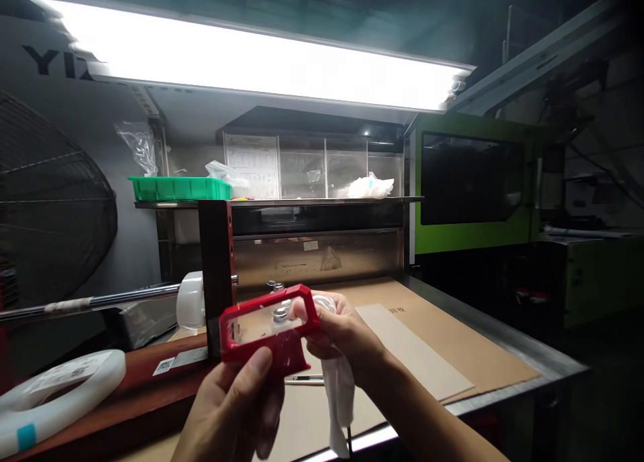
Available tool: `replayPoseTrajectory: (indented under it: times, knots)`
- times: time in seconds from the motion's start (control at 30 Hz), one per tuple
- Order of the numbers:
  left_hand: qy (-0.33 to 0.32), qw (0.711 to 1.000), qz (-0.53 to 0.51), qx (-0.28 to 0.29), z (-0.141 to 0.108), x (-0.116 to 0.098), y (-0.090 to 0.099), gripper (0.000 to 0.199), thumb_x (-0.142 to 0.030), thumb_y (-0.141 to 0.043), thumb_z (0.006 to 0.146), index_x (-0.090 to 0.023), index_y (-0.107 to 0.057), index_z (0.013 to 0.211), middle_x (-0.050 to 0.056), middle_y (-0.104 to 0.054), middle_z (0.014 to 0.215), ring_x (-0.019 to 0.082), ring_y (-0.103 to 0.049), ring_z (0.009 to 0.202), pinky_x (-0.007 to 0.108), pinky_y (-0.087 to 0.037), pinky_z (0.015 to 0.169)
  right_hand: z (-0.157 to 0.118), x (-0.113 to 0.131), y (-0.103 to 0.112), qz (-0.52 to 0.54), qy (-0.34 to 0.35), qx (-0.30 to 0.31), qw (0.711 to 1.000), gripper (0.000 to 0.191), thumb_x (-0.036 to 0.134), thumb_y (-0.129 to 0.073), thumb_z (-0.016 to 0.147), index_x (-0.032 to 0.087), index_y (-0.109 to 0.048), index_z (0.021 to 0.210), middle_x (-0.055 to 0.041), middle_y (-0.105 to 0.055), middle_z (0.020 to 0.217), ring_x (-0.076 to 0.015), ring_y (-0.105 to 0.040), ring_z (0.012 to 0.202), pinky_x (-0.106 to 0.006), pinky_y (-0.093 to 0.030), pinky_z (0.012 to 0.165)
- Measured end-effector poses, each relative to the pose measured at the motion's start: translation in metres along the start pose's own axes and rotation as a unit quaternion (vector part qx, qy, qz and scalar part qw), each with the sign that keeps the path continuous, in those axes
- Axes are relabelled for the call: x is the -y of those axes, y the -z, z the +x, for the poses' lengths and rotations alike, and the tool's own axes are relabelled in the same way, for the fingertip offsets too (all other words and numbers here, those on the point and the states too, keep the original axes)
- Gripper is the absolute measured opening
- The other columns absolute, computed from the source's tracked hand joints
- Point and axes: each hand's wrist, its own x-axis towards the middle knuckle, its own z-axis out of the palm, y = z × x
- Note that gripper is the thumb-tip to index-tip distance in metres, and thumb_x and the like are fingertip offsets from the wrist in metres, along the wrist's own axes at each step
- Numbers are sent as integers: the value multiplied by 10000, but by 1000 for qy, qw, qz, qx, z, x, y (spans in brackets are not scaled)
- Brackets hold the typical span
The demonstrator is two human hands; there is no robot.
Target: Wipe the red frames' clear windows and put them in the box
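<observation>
A red plastic frame [289, 358] with a long window opening is held up and tilted in the middle of the view. My left hand [234, 398] is closed on its lower left side, thumb on the front. At the frame's right end is my right hand [347, 328], closed on a white cloth [338, 388] that hangs below the fingers. One fingertip of that hand shows through the window. Behind the frame, small shiny metal knobs [280, 314] are partly visible through the opening.
Cardboard [427, 341] covers the metal-edged bench. At left stand a dark upright post [215, 267], a steel rod [125, 296] with a white roll, and a coil of clear film [108, 375]. A green tray [178, 188] sits on the shelf above.
</observation>
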Motion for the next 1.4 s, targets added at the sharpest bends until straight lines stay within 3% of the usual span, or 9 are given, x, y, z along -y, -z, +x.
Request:
replayPoseTrajectory:
  times: [0.23,0.4,0.67,0.83,1.0,1.2,1.4]
  knots:
    - [-137,980,35,143,26,-50,-27,249,-380,-751,695,-154,-659,651,-42,-493,447,49,-393,408,123,-332,347,28,27,-11,34,79,30,996,349,342,-777,622,160,-484,573,115,-345,389,1,-201,312,-169,-122,321]
    - [-208,955,71,198,35,-81,-45,189,-325,-703,757,-149,-673,695,-28,-539,504,57,-449,464,115,-399,401,43,53,-18,23,164,36,986,399,302,-740,652,170,-405,479,108,-342,363,1,-234,292,-162,-171,326]
    - [-257,930,105,242,39,-106,-60,237,-342,-701,757,-158,-647,618,-27,-546,497,53,-459,446,115,-403,394,50,84,-25,-1,209,63,976,383,303,-722,651,165,-416,467,104,-356,392,3,-235,314,-155,-165,320]
    - [-283,925,100,232,38,-118,-70,178,-325,-695,763,-158,-706,702,-23,-534,480,64,-459,439,129,-393,377,52,99,-31,-35,235,66,969,372,301,-701,657,170,-412,462,104,-355,395,1,-252,320,-165,-170,332]
    - [-311,920,98,218,33,-121,-76,168,-310,-702,752,-171,-682,659,-9,-569,517,76,-460,442,151,-390,370,49,107,-37,-61,244,42,967,357,268,-696,638,176,-396,467,110,-341,398,1,-245,326,-173,-168,342]
    - [-323,921,59,207,31,-118,-77,160,-300,-747,709,-222,-697,839,-35,-588,555,82,-492,471,150,-419,392,48,109,-38,-69,251,34,965,316,232,-674,630,177,-409,467,109,-347,382,-3,-250,326,-179,-170,347]
    - [-322,924,57,197,30,-119,-77,133,-293,-750,702,-192,-699,772,-12,-602,575,88,-500,486,151,-425,390,50,108,-36,-80,253,44,963,281,233,-654,644,177,-427,489,105,-361,400,-6,-264,335,-185,-172,353]
